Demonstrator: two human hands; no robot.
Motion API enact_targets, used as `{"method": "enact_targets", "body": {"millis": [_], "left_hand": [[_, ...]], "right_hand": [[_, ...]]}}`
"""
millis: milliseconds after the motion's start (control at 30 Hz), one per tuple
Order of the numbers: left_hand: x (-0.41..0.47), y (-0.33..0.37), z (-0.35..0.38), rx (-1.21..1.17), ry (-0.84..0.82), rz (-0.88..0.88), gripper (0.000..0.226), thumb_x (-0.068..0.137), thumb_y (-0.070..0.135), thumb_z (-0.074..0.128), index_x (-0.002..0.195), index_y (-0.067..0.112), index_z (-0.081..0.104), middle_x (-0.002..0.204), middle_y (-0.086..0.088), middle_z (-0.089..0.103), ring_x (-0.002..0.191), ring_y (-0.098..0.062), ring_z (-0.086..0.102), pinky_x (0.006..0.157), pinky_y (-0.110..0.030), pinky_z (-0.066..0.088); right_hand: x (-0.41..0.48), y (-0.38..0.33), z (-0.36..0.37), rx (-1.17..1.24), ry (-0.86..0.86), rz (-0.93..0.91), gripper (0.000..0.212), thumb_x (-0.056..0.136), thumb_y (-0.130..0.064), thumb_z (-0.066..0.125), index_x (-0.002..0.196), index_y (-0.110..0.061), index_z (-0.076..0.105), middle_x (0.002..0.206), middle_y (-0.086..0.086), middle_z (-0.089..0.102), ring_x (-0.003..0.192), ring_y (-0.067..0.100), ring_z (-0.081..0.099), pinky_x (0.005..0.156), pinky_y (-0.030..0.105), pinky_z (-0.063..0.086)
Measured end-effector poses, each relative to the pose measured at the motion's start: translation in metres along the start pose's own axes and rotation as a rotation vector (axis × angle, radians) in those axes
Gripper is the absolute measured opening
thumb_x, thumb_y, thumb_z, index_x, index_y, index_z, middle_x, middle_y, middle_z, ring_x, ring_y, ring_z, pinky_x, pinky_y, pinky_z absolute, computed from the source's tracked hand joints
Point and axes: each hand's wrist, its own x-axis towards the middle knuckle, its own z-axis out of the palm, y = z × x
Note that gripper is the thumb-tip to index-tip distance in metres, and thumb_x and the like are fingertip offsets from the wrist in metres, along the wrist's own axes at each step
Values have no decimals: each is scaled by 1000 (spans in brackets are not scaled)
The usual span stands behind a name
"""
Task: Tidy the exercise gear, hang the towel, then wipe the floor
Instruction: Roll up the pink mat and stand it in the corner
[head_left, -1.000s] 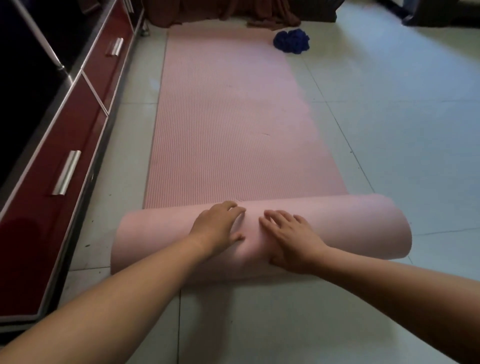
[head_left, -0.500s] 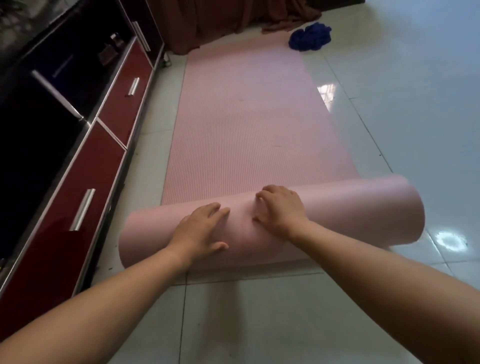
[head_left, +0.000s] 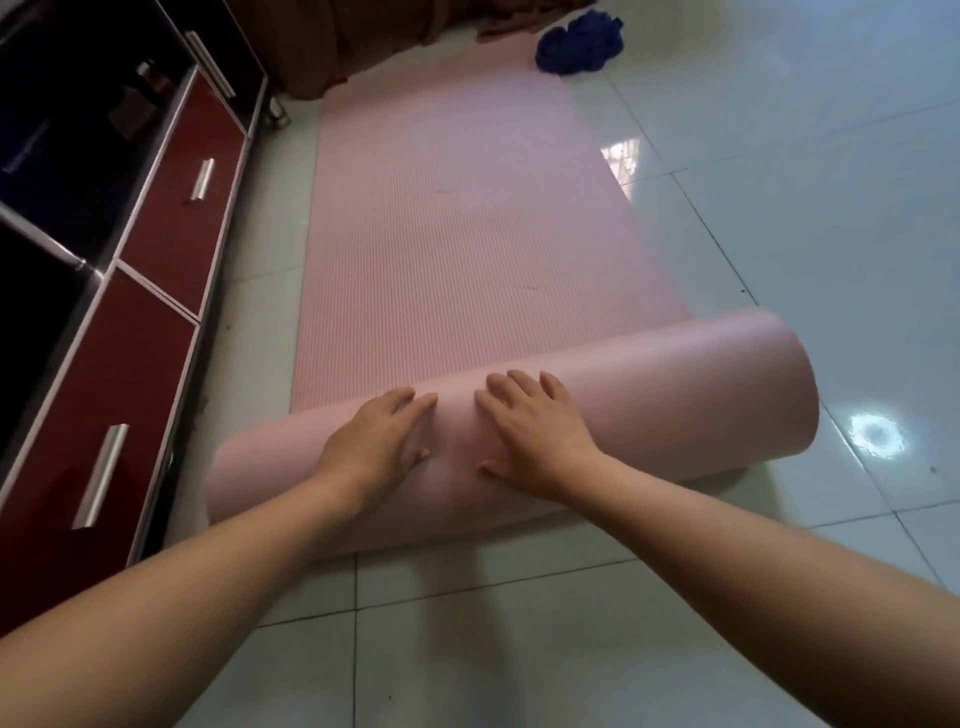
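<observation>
Mat status: we note the pink ribbed foam exercise mat (head_left: 457, 234) lying lengthwise on the glossy white tiled floor (head_left: 805, 208). Its near end is wound into a loose, smooth-skinned roll (head_left: 675, 405) that runs across the mat's full width, and the far part lies flat.

Left hand (head_left: 376, 447): palm down on top of the roll, just left of its middle. The grip is spread, fingers straight and pointing far, pinching nothing.

Right hand (head_left: 535, 431): palm down just beside the left hand but apart from it. We log the same flat, spread grip, with the thumb pressed against the roll's near face. Both bare forearms reach in from the near edge.

Surroundings: a crumpled blue cloth (head_left: 579, 44) sits on the floor at the mat's far right corner. A dark red low cabinet with metal bar handles (head_left: 104, 389) runs along the left. Brown draped fabric (head_left: 332, 47) lies at the far end.
</observation>
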Motion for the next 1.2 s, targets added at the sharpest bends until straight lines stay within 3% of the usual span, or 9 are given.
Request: {"method": "enact_targets", "body": {"millis": [167, 300, 467, 633, 767, 867, 1033, 1200], "left_hand": [[15, -4, -4, -63, 42, 92, 55, 92, 39, 50, 143, 27, 33, 150, -3, 30, 135, -21, 31, 104, -31, 33], [23, -14, -3, -48, 8, 172, 75, 81, 59, 54, 145, 29, 28, 152, -2, 26, 137, -21, 26, 110, -34, 29], [38, -25, 5, -19, -66, 197, 88, 75, 65, 57, 146, 28, 20, 155, -2, 15, 141, -22, 15, 112, -45, 23], [62, -24, 9, -16, -110, 164, 82, 81, 55, 57, 145, 23, 18, 155, -5, 11, 141, -26, 12, 111, -54, 20], [78, -30, 2, -46, -87, 134, 79, 83, 52, 57, 145, 21, 19, 153, -5, 17, 139, -26, 19, 109, -51, 25], [85, -37, -2, -77, -53, 114, 71, 85, 53, 54, 142, 20, 28, 148, -6, 27, 134, -26, 28, 105, -47, 31], [92, -44, -3, -109, -11, 58, 55, 90, 50, 46, 136, 20, 38, 144, -5, 35, 130, -25, 34, 101, -41, 35], [100, -48, -10, -72, -42, 35, 61, 88, 55, 46, 137, 21, 38, 144, -3, 35, 130, -23, 35, 103, -39, 35]], "right_hand": [[16, 4, -6, 6, 4, 171, 70, 81, -61, 51, 135, -21, 35, 141, 5, 33, 129, 26, 29, 104, 47, 23], [30, 4, -12, -13, -6, 277, 65, 77, -65, 53, 126, -23, 44, 131, 4, 41, 123, 25, 35, 96, 42, 31], [44, -10, -25, -21, -76, 433, 62, 77, -63, 55, 123, -22, 46, 131, 3, 41, 123, 25, 36, 94, 41, 36], [30, -16, -35, -136, -304, 224, 72, 80, -55, 59, 139, -21, 33, 145, 5, 27, 131, 25, 29, 98, 43, 39], [29, -1, -37, -150, -365, 214, 89, 75, -53, 67, 144, -19, 21, 151, 6, 17, 135, 28, 23, 104, 45, 36], [39, 8, -33, -184, -356, 166, 95, 73, -53, 69, 144, -17, 17, 153, 7, 11, 138, 28, 17, 107, 43, 32], [70, 28, -31, -172, -322, 91, 87, 80, -50, 62, 145, -14, 15, 154, 6, 12, 139, 27, 15, 108, 41, 29], [112, 61, -36, -90, -296, 22, 81, 78, -52, 62, 141, -17, 26, 148, 5, 24, 134, 25, 25, 103, 38, 33]]}}
